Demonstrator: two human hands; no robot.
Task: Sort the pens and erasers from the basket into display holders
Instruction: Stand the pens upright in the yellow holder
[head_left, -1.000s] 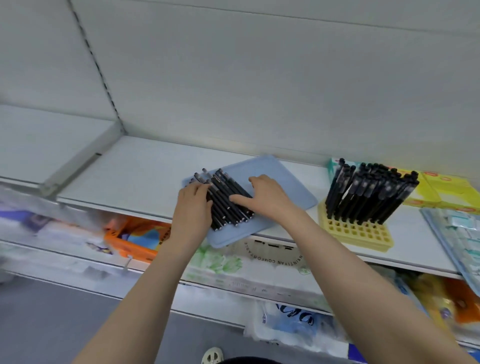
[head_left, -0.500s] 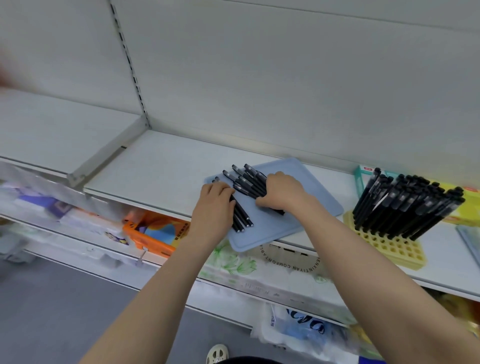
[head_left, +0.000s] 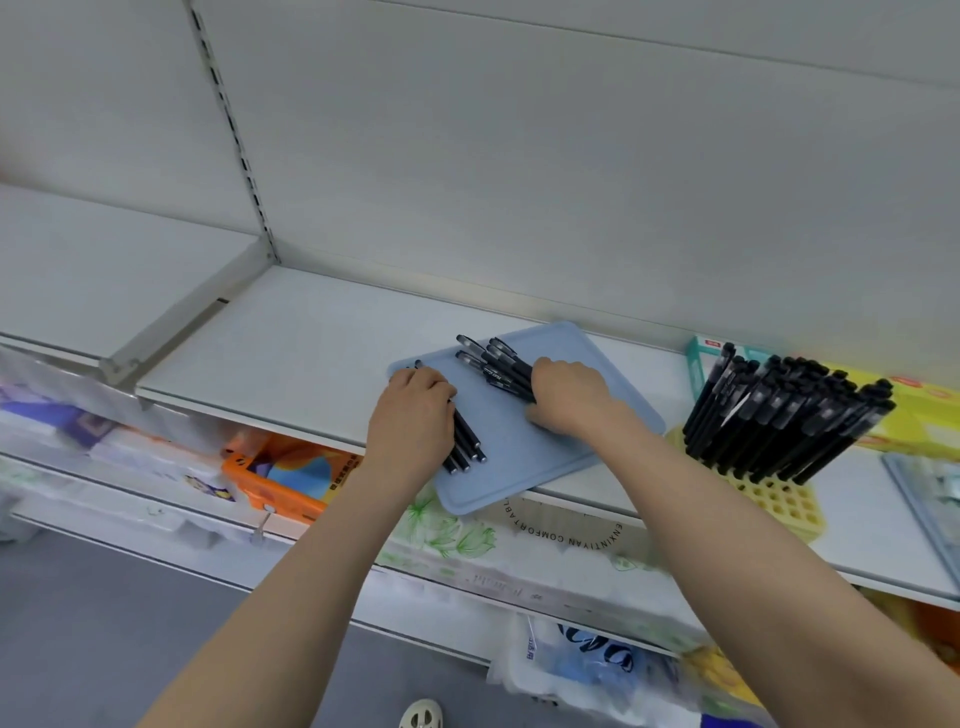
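A pale blue tray (head_left: 550, 467) lies on the white shelf (head_left: 311, 343). Black pens on it are split into two bunches. My right hand (head_left: 569, 395) is closed around one bunch of black pens (head_left: 493, 361), whose capped ends stick out to the upper left. My left hand (head_left: 415, 415) covers and grips the other bunch (head_left: 465, 447); their ends show below my fingers. To the right stands a yellow grid holder (head_left: 779, 501) filled with several upright black pens (head_left: 779, 410).
Yellow and teal boxes (head_left: 924, 415) sit behind the holder. A grey-blue tray edge (head_left: 919, 499) shows at far right. The shelf below holds an orange box (head_left: 291, 473) and plastic-wrapped goods. A shelf divider (head_left: 171, 332) lies left.
The single pile of pens has been pulled apart: my right hand closed on one bunch and drew it right, my left hand holds the rest at the tray's left. The view shifted left.
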